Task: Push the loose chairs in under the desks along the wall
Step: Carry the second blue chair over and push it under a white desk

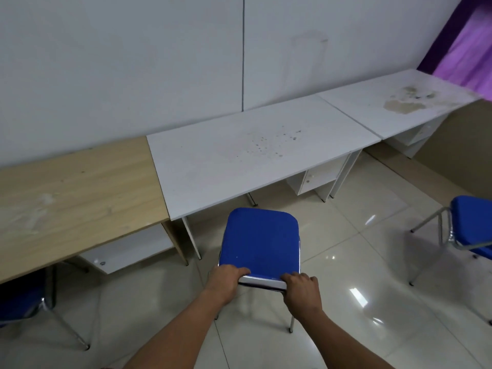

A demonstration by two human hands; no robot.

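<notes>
- Chair (pixel 259 239) with the blue pad sits on the floor just near of the white middle counter (pixel 239 153), its far edge close to the counter's front lip but not yet under it.
- Your left hand (pixel 226 279) and right hand (pixel 302 291) are both on the near end of the chair, fingers (pixel 241 271) curled over the top of its white edge and clenched on it. Keep that two-handed hold; it lets you steer.
- Push straight toward the wall, with equal pressure from each hand, so the chair does not swing to one side.
- Watch the counter leg (pixel 193 239) on the left and the small white cabinet (pixel 311 179) under the right part of the counter. The opening between them looks like the slot to aim for, and the chair seems roughly lined up with it.
- A chair leg (pixel 292 324) shows near your right hand; the far legs are hidden, so go slowly and feel for a snag.
- The tiled floor (pixel 346 262) looks glossy, so the chair will likely slide easily. Ease off before it meets the wall.
- Another blue chair (pixel 470 227) stands loose at far right, well apart from its counter, and looks like the next one to do. A third chair (pixel 24 304) at the near left seems partly tucked under the wooden counter (pixel 74 193).
</notes>
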